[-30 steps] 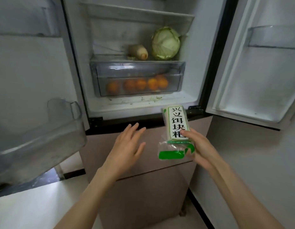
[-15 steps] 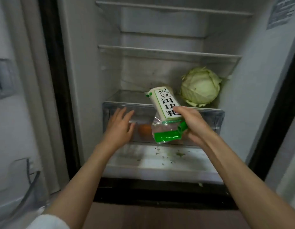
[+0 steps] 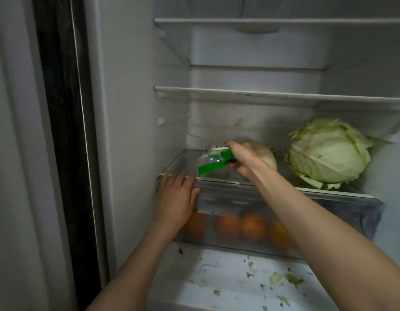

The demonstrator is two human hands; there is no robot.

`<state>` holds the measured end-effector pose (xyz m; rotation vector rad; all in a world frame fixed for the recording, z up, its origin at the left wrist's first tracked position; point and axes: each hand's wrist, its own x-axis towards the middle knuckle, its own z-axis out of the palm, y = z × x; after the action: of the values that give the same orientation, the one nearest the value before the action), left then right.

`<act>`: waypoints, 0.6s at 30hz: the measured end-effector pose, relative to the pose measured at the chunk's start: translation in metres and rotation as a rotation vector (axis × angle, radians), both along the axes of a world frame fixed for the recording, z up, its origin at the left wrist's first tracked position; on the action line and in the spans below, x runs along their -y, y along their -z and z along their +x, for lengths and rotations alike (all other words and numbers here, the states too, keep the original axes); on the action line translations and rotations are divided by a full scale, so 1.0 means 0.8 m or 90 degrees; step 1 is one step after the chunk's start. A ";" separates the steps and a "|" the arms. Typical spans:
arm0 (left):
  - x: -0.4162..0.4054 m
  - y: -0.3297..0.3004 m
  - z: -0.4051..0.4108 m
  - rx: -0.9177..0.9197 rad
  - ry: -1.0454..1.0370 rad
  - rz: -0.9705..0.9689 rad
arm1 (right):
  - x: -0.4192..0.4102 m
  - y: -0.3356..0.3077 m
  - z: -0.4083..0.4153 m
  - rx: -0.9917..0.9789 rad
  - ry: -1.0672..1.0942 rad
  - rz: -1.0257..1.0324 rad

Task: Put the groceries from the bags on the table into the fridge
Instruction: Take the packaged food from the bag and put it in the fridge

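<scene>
Inside the open fridge, my right hand (image 3: 244,159) grips a green and white plastic packet (image 3: 213,163) and holds it low over the left part of the glass shelf (image 3: 342,191) above the drawer. Most of the packet is hidden by my hand. Behind my hand lies a pale round vegetable (image 3: 267,156). A green cabbage (image 3: 328,151) sits on the same shelf at the right. My left hand (image 3: 175,199) rests flat with straight fingers on the front left corner of the clear drawer (image 3: 360,216), which holds several oranges (image 3: 253,225).
Two bare shelves (image 3: 261,95) run above. The fridge floor (image 3: 228,279) below the drawer is strewn with small green leaf scraps. The dark door seal (image 3: 64,131) and the fridge's left wall stand close on the left.
I have moved closer to the fridge. My right hand carried the packet up and forward onto the shelf beside the pale vegetable. My left hand came to rest on the drawer's corner.
</scene>
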<state>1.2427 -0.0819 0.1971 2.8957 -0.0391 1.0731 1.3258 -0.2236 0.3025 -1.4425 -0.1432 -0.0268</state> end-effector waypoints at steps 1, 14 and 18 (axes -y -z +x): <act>0.000 0.001 0.000 0.017 -0.002 0.005 | -0.005 0.004 0.011 -0.001 0.004 -0.010; 0.001 -0.001 0.001 0.019 0.019 -0.069 | 0.004 0.009 0.038 0.202 -0.017 -0.545; 0.003 0.000 0.002 0.039 0.021 -0.092 | -0.003 0.013 0.017 0.282 -0.118 -0.725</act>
<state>1.2444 -0.0845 0.1973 2.7258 -0.0110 1.1096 1.3397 -0.2210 0.2923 -2.5357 -0.7442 -0.1278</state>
